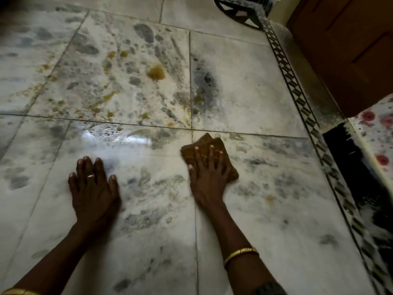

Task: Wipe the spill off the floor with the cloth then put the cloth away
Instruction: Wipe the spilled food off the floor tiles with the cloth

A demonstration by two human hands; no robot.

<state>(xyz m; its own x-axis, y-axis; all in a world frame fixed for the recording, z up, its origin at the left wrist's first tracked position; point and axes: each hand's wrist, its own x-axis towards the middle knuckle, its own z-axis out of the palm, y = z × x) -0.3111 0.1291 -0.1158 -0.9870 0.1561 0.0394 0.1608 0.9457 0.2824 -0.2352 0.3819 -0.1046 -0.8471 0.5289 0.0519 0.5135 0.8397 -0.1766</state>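
Observation:
A folded brown cloth [205, 143] lies flat on the white marble floor [265, 199] near the tile joint. My right hand [207, 179] presses down on it with spread fingers, covering its near half. My left hand [93, 188] rests palm down on the bare floor to the left, holding nothing. A wet, shiny patch of spill [119, 135] glistens just ahead of my left hand, between the two hands and slightly farther away. Yellow-brown marks [156, 72] dot the tile beyond; I cannot tell whether they are spill or marble pattern.
A black-and-white patterned border strip [297, 92] runs diagonally along the right. Beyond it stand a brown wooden door or cabinet [350, 50] and a black threshold [348, 154]. A dark stool-like object [238, 9] sits at the top.

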